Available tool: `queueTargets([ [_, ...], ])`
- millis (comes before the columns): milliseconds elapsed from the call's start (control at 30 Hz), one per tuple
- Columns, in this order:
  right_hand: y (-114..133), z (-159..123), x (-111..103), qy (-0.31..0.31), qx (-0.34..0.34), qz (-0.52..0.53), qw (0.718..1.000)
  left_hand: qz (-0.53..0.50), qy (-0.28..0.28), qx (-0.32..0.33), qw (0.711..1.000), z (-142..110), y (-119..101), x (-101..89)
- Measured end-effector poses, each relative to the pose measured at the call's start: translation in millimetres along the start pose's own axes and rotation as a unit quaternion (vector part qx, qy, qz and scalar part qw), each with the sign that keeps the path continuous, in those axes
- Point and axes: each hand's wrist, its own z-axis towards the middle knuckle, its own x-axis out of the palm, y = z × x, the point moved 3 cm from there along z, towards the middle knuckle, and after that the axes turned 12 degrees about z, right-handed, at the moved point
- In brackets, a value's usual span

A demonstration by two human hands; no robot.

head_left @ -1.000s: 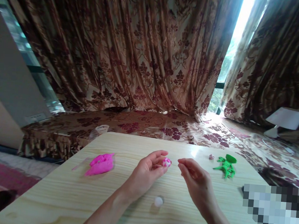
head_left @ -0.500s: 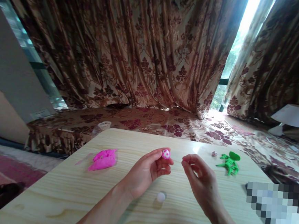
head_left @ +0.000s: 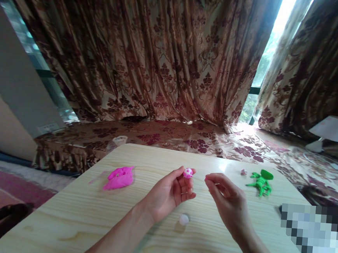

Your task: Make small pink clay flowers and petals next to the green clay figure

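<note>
A small white ball with pink spots (head_left: 188, 173) is pinched between the thumb and fingers of my left hand (head_left: 166, 192), which is held above the table. To its right, my right hand (head_left: 224, 197) has its thumb and index fingertip pressed together; anything between them is too small to make out. A gap separates the right fingertips from the ball. Below my left hand, a small whitish round piece (head_left: 184, 220) lies on the wooden table (head_left: 91, 221). Off to the left is a bright pink lump of soft clay (head_left: 120, 178), apparently on a clear wrapper.
At the table's far right lie a green figure with thin limbs (head_left: 261, 183) and a tiny pinkish piece (head_left: 244, 171). A clear plastic container (head_left: 117, 142) stands behind the far left edge. A pixelated area (head_left: 318, 239) covers the right side. A white lamp (head_left: 332, 128) stands beyond.
The ball has turned slightly in my left fingers, so its spots show differently. My right hand stays close by in its pinch. The view has shifted a little.
</note>
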Motion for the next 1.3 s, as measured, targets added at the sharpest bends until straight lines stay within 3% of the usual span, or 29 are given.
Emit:
queueTargets([
  [233,0.0,0.4,1.7,0.008,0.039,0.017,0.999,0.010,-0.048,-0.015,0.999,1.7,2.1,-2.4],
  [533,0.5,1.7,2.1,0.017,-0.015,0.019,1.000,0.024,-0.048,-0.023,0.998,4.3,7.0,-6.6],
  [800,-1.0,1.2,1.6,0.039,-0.009,0.010,0.999,0.034,-0.052,-0.017,0.998,3.4,3.4,-4.0],
  [1000,-2.7,0.2,0.2,0.006,0.019,0.012,1.000,0.105,-0.068,0.038,0.991,1.2,2.2,-0.6],
  [1167,-3.5,1.2,0.0,0.002,0.010,0.012,1.000,0.226,-0.130,0.108,0.959,0.2,1.8,1.0],
  [1300,-5.6,0.6,0.8,0.005,0.005,0.017,1.000,0.272,-0.127,0.121,0.946,0.7,3.1,1.0],
])
